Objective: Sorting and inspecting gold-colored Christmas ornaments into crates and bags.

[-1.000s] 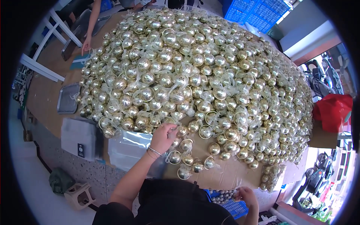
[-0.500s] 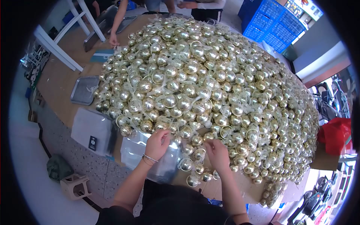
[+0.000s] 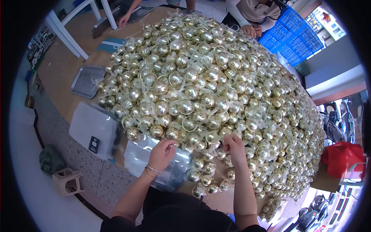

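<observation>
A large heap of shiny gold balls (image 3: 192,92) with pale sheer ribbons covers most of the table. At its near edge my left hand (image 3: 161,155) is closed, thumb and fingertips pinched together. My right hand (image 3: 235,147) is also closed, its fingers curled in beside the balls. What either pinch holds is too small to make out. One gold ball (image 3: 197,142), slightly blurred, lies or hangs between my hands; I cannot tell which. Several loose balls (image 3: 206,179) sit on the table in front of me, between my forearms.
Stacked clear plastic sheets (image 3: 137,160) lie left of my left hand, with another clear pack (image 3: 91,125) beyond. A grey metal tray (image 3: 85,83) rests farther left. Another person's hand (image 3: 125,19) is at the far left; a person (image 3: 253,13) leans in behind the heap near blue crates (image 3: 293,36).
My hands have moved apart, the right one going right and slightly up. The view has shifted. The person at the far side now shows more, with hands near the heap.
</observation>
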`<action>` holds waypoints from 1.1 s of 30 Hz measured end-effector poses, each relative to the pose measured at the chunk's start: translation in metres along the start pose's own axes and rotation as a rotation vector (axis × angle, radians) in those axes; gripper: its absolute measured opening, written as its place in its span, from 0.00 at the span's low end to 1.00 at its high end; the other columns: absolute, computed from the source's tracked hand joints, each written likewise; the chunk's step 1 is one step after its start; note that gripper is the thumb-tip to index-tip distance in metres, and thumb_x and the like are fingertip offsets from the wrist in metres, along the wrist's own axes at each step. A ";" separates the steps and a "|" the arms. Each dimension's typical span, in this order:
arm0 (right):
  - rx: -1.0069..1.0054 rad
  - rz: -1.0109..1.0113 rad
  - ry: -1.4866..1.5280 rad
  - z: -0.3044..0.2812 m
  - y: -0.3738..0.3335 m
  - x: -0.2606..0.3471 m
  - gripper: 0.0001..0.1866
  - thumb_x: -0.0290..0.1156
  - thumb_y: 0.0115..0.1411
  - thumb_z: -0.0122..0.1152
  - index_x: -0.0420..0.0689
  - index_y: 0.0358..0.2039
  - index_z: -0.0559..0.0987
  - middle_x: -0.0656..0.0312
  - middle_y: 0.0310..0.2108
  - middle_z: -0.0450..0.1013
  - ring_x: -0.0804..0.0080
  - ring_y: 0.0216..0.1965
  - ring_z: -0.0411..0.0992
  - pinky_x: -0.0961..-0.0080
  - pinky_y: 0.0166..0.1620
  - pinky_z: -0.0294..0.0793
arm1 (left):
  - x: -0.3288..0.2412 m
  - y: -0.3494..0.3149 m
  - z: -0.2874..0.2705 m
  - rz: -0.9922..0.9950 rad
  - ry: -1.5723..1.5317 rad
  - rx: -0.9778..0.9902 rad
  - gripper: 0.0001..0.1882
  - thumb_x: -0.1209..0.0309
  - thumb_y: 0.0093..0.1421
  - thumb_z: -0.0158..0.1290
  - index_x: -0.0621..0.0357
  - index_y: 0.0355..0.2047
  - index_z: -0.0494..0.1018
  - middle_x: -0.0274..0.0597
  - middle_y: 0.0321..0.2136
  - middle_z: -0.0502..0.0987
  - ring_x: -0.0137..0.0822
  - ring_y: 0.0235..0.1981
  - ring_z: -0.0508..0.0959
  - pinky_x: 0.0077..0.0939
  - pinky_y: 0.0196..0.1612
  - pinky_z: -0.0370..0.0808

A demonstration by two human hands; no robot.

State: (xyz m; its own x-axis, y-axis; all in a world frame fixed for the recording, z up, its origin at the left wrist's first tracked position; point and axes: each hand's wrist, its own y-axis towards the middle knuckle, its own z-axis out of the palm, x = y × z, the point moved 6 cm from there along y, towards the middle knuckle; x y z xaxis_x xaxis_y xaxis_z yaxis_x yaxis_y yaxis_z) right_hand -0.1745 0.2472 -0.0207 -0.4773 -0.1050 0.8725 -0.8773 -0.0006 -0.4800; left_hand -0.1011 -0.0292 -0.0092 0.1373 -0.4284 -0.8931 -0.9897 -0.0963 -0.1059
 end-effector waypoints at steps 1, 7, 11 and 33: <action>-0.011 0.024 0.072 -0.008 -0.001 -0.001 0.12 0.38 0.58 0.55 0.43 0.24 0.72 0.67 0.16 0.67 0.81 0.16 0.63 0.84 0.21 0.62 | 0.000 0.002 0.007 0.019 -0.011 0.014 0.10 0.72 0.55 0.52 0.62 0.37 0.72 0.42 0.30 0.74 0.32 0.28 0.75 0.21 0.31 0.72; -0.134 0.025 0.257 -0.039 -0.012 -0.016 0.12 0.38 0.58 0.55 0.44 0.24 0.72 0.68 0.19 0.68 0.83 0.19 0.64 0.87 0.24 0.64 | -0.016 0.006 0.033 0.144 -0.044 0.074 0.10 0.72 0.55 0.52 0.62 0.37 0.72 0.43 0.29 0.75 0.33 0.26 0.76 0.21 0.30 0.72; -0.206 0.047 0.171 -0.056 -0.013 -0.029 0.13 0.39 0.57 0.56 0.43 0.24 0.72 0.68 0.20 0.68 0.82 0.20 0.64 0.84 0.25 0.65 | -0.012 0.006 0.042 0.127 -0.006 0.127 0.10 0.72 0.55 0.52 0.62 0.37 0.72 0.43 0.28 0.75 0.33 0.25 0.76 0.21 0.29 0.72; -0.354 -0.345 -0.999 -0.005 0.044 0.035 0.13 0.40 0.52 0.57 0.42 0.28 0.80 0.54 0.36 0.70 0.58 0.40 0.68 0.65 0.45 0.66 | -0.010 0.013 0.018 0.035 -0.006 0.073 0.11 0.73 0.55 0.51 0.60 0.38 0.72 0.43 0.31 0.74 0.34 0.29 0.76 0.22 0.32 0.72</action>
State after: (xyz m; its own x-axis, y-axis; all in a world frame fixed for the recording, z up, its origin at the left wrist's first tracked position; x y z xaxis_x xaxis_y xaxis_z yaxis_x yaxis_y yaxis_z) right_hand -0.2297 0.2484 -0.0108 -0.0894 -0.9068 0.4119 -0.9960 0.0829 -0.0336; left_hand -0.1160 -0.0102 -0.0089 0.1026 -0.4247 -0.8995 -0.9942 -0.0155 -0.1061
